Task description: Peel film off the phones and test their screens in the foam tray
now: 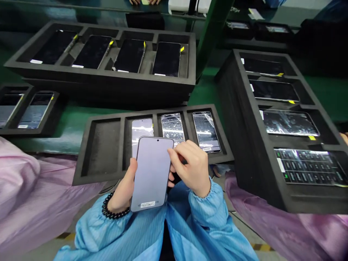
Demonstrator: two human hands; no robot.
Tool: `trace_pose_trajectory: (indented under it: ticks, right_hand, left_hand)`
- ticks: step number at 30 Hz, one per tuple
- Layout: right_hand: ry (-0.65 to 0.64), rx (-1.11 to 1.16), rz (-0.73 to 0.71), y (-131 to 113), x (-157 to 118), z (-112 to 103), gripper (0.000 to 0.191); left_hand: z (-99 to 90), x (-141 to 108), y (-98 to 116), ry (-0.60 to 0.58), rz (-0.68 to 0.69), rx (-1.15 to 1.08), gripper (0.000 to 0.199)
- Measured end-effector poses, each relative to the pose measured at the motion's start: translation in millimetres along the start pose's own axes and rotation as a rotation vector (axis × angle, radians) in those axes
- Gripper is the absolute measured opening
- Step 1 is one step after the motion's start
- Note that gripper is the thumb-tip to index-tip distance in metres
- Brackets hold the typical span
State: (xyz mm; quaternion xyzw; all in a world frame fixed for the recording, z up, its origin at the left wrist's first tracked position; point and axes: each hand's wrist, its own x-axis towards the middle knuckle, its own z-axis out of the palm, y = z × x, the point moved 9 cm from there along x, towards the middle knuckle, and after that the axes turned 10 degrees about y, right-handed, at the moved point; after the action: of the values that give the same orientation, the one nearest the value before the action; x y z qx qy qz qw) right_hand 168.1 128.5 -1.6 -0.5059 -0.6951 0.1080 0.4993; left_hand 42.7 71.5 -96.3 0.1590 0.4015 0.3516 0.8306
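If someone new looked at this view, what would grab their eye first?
Probably the phone with the pale, lit screen at the centre, held in the left hand, with the right hand at its upper right corner. Next, perhaps, the bright blue sleeves below, then the black tray at upper left, holding four dark-screened phones with yellow tabs.

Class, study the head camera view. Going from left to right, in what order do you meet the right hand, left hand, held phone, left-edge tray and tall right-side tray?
Left-edge tray → left hand → held phone → right hand → tall right-side tray.
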Motion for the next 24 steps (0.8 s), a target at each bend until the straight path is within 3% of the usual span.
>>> trace_pose_trajectory:
  ticks: [3, 7, 9, 11, 15, 24]
  right_hand:
    - [-0.019, -0.009, -0.202, -19.2, -4.5, -2.6, 0.042]
    - [-0.037, 0.141, -0.427, -48.3, -17.6, -9.7, 0.043]
    - [-0.033, 0.217, -0.444, -55.6, -22.2, -13.6, 0.045]
    - [-0.020, 0.274, -0.440, -60.1, -25.1, -16.2, 0.049]
    - [0.081, 0.351, -0.450, -66.1, -27.4, -23.3, 0.055]
    - [0.083, 0.402, -0.465, -72.4, -35.5, -20.0, 0.056]
  left_hand:
    - [-2.0, 0.3, -6.4, 0.019, -0.007, -0.001, 0.090]
    - [-17.4, 0.3, -7.2, 0.197, 0.042, -0.049, 0.079]
    - [-12.8, -2.7, -6.8, 0.168, 0.051, -0.082, 0.077]
    - [0.7, -7.4, -10.3, 0.061, -0.002, -0.101, 0.079]
    - [16.7, -16.3, -11.4, -0.030, -0.039, -0.116, 0.086]
    - [20.3, -25.7, -16.8, -0.112, -0.128, -0.218, 0.087]
